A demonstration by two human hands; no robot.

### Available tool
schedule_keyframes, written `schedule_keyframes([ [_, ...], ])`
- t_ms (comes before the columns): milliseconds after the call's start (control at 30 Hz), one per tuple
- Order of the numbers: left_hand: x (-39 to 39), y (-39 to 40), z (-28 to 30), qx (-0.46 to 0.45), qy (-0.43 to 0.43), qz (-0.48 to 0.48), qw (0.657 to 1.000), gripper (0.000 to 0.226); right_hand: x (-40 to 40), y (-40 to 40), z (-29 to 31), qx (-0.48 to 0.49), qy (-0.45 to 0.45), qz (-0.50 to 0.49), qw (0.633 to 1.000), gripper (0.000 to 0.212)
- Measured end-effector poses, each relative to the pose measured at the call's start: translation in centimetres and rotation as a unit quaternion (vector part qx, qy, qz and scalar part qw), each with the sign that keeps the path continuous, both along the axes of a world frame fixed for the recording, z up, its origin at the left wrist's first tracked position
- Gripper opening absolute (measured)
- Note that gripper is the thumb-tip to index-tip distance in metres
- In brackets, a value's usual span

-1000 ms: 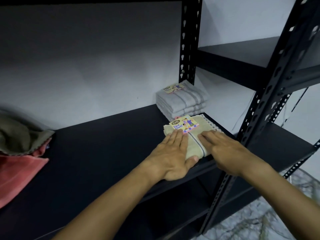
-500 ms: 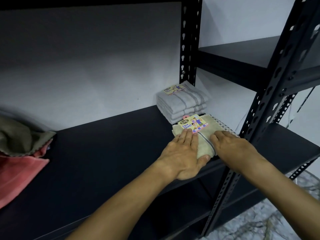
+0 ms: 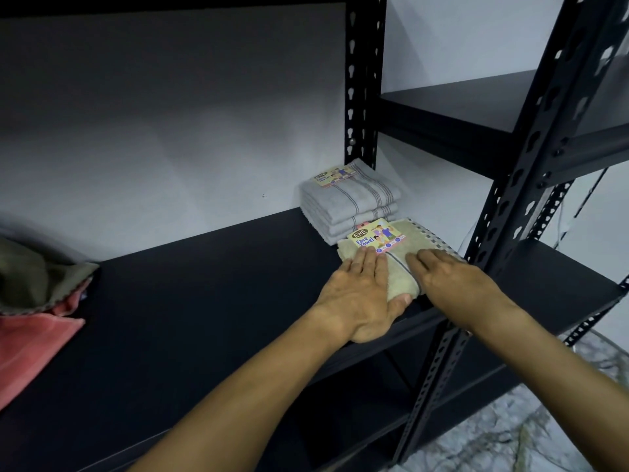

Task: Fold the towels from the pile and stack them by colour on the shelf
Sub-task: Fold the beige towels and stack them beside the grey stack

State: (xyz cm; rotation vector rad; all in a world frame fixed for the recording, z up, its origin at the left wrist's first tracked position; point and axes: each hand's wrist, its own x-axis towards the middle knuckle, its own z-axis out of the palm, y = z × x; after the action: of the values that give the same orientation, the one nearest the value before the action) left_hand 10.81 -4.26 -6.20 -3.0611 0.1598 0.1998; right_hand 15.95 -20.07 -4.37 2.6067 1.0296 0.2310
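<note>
Folded beige terry towel with a dark stripe and a colourful "Face Towel" paper label (image 3: 391, 257) lies flat on the black metal shelf board (image 3: 204, 301), at its right front corner, just in front of and touching the stack of folded grey striped towels (image 3: 354, 199) that sits against the back wall by the black slotted upright post (image 3: 360, 97). Placement looks deliberate: grey stack is one colour group, beige one starts a separate stack beside it, squared to the shelf edge. Left hand (image 3: 357, 294) lies palm down on the left half of the beige towel, fingers straight and together, thumb tucked along the towel's near edge; flat press, not a grab. Right hand (image 3: 452, 277) likewise flat on the right half, fingers extended toward the label, nothing gripped. Likely step: smoothing and seating the fold so it stays compact. Far left on the same board, the unfolded pile: an olive-green crumpled towel (image 3: 30, 274) on top of a pink-red towel (image 3: 27, 342), well apart from the hands, not yet folded. Second shelf unit (image 3: 510, 107) stands to the right.
</note>
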Motion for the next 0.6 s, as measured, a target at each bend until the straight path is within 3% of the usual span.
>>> schedule_keyframes([
  [433, -0.1, 0.18, -0.54, -0.014, -0.018, 0.005, 1.0, 0.081, 0.56, -0.39, -0.22, -0.035, -0.001, 0.016, 0.999, 0.07],
  [600, -0.83, 0.68, 0.09, -0.078, -0.035, 0.005, 0.996, 0.08, 0.14, -0.46, 0.5, -0.048, 0.023, 0.018, 0.998, 0.083],
])
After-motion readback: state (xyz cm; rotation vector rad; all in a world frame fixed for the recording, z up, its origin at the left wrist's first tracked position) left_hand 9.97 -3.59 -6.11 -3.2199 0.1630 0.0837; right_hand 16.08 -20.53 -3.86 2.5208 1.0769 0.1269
